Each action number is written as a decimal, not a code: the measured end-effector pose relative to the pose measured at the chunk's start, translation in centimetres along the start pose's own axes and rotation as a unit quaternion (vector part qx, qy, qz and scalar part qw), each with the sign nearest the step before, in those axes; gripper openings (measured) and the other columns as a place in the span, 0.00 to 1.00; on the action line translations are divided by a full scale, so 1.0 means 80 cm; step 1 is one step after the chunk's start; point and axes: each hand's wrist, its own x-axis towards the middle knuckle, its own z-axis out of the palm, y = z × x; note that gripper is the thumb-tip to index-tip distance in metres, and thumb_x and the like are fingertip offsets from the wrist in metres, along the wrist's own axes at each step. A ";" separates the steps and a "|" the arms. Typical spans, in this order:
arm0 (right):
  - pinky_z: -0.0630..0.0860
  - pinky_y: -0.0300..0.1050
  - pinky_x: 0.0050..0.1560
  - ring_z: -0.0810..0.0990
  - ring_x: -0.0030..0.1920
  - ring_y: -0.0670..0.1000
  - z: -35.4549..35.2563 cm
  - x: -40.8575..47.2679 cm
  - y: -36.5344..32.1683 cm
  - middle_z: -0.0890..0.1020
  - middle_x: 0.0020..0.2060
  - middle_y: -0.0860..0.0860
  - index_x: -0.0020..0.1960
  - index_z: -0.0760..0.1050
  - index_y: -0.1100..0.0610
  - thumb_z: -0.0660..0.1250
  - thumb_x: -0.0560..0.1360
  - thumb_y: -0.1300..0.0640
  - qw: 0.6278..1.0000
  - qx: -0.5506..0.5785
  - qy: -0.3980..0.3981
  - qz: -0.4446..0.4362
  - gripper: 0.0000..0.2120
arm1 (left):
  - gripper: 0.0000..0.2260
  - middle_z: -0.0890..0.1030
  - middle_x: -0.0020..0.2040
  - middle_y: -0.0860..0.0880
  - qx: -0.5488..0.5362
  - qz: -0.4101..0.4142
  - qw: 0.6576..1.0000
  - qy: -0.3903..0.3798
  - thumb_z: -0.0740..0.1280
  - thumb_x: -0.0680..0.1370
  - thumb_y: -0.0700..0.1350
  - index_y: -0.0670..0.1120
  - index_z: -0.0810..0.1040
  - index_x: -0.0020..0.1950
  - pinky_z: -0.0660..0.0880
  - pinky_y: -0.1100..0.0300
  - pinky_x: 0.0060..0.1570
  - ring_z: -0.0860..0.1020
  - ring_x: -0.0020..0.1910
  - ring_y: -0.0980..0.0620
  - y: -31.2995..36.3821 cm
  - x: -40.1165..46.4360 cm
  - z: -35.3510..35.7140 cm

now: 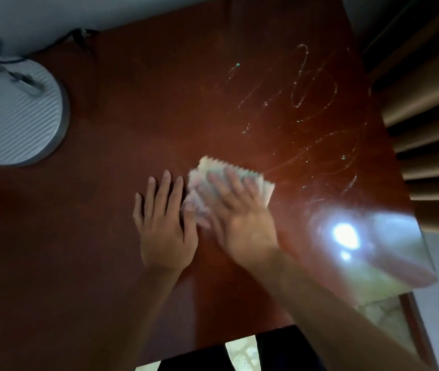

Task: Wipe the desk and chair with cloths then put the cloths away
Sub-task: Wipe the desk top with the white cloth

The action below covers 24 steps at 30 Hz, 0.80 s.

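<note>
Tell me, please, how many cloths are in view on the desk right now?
1. A pale cloth lies on the red-brown desk, pressed flat under the right hand, just right of the left hand. A second cloth may be outside the picture.

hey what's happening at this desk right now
A person is wiping a dark red-brown desk. The right hand presses a pale cloth flat on the top; it is blurred, as in mid-stroke. The left hand rests flat beside it, fingers straight. Thin wet streaks show beyond the cloth. A round grey lamp base stands at the far left.
</note>
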 end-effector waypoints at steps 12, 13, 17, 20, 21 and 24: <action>0.58 0.59 0.74 0.61 0.76 0.60 0.005 -0.027 -0.023 0.68 0.74 0.53 0.73 0.69 0.52 0.55 0.83 0.50 0.994 0.018 0.038 0.106 0.20 | 0.22 0.68 0.76 0.45 -0.014 0.004 0.999 -0.031 0.56 0.80 0.49 0.44 0.69 0.73 0.51 0.46 0.76 0.60 0.78 0.45 0.001 0.005 -0.008; 0.58 0.60 0.74 0.62 0.76 0.60 -0.001 -0.016 -0.004 0.69 0.73 0.52 0.73 0.69 0.52 0.57 0.82 0.52 0.993 0.008 0.048 0.108 0.20 | 0.22 0.67 0.76 0.46 -0.026 -0.001 0.999 -0.038 0.57 0.80 0.49 0.44 0.69 0.73 0.51 0.47 0.76 0.60 0.78 0.46 0.000 0.006 -0.010; 0.59 0.61 0.73 0.61 0.76 0.60 -0.035 0.027 0.055 0.68 0.73 0.54 0.73 0.69 0.53 0.61 0.82 0.54 0.956 0.020 0.103 0.273 0.20 | 0.23 0.66 0.77 0.47 -0.043 0.005 0.996 -0.080 0.55 0.80 0.50 0.46 0.67 0.74 0.51 0.47 0.75 0.59 0.78 0.48 -0.004 0.018 -0.017; 0.55 0.60 0.75 0.56 0.77 0.60 -0.005 0.006 -0.008 0.64 0.76 0.55 0.75 0.65 0.52 0.59 0.82 0.51 0.965 0.020 0.082 0.248 0.22 | 0.22 0.67 0.76 0.46 -0.022 0.073 0.994 -0.084 0.56 0.80 0.50 0.45 0.69 0.74 0.55 0.44 0.74 0.61 0.78 0.47 -0.014 0.050 -0.016; 0.54 0.59 0.76 0.56 0.77 0.60 0.005 -0.006 -0.034 0.64 0.76 0.54 0.75 0.65 0.51 0.57 0.83 0.50 0.973 0.018 0.078 0.217 0.21 | 0.22 0.67 0.76 0.45 -0.008 0.098 0.991 -0.087 0.55 0.81 0.50 0.44 0.69 0.73 0.56 0.44 0.74 0.61 0.77 0.46 -0.017 0.061 -0.014; 0.54 0.59 0.76 0.59 0.76 0.60 0.001 -0.005 -0.021 0.68 0.74 0.53 0.74 0.68 0.51 0.55 0.82 0.51 0.981 0.022 0.070 0.182 0.21 | 0.23 0.66 0.77 0.45 0.012 0.133 0.987 -0.093 0.54 0.82 0.50 0.44 0.68 0.75 0.53 0.44 0.76 0.60 0.78 0.46 -0.020 0.076 -0.006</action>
